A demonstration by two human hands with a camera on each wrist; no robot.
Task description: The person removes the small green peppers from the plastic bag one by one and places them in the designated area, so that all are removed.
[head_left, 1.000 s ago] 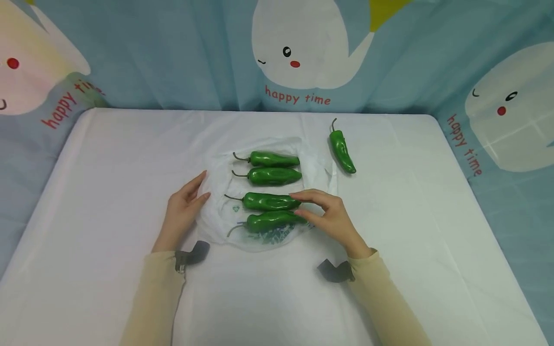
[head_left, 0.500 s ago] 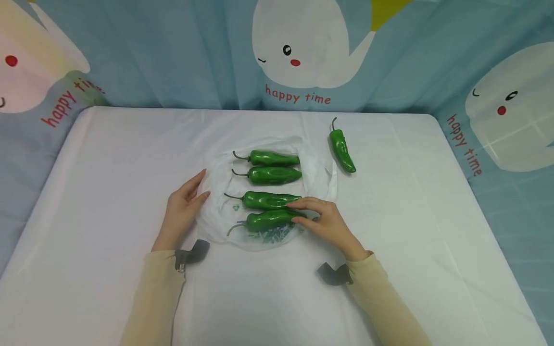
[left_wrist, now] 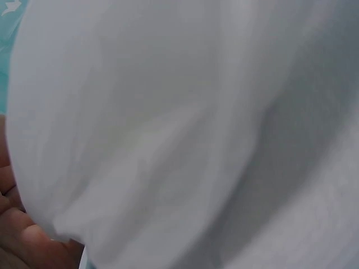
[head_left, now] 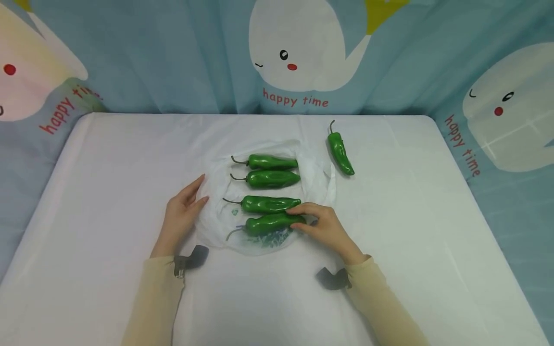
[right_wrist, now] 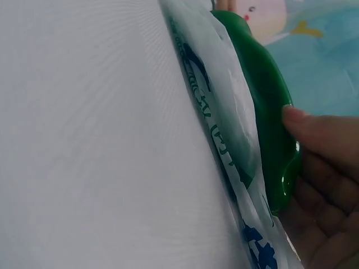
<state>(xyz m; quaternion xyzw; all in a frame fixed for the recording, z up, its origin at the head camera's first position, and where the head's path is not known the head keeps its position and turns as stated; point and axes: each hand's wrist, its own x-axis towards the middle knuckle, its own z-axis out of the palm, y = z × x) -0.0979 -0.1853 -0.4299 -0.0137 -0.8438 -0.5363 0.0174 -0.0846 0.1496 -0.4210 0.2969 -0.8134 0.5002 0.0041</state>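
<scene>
In the head view, a crumpled white plastic bag (head_left: 318, 185) with green print lies spread on the table, and several green peppers with long stems rest in a column on it. My right hand (head_left: 323, 226) pinches the tapered end of the nearest pepper (head_left: 268, 224) between thumb and fingers; the right wrist view has the thumb pressed on that glossy pepper (right_wrist: 269, 106) beside the printed bag film. Just above it lies another pepper (head_left: 264, 204). At the bag's left edge, my left hand (head_left: 183, 211) holds the film, which fills most of the left wrist view.
A lone green pepper (head_left: 340, 154) lies on the white table cover (head_left: 411, 216) right of the bag. Two more peppers, one at the top (head_left: 270, 162) and one below it (head_left: 273, 179), sit farther back on the bag. A blue whale-print curtain (head_left: 173, 57) stands behind the table.
My right hand has moved down slightly, from the ends of the two nearer peppers onto the nearest one. My left hand and the peppers keep their places.
</scene>
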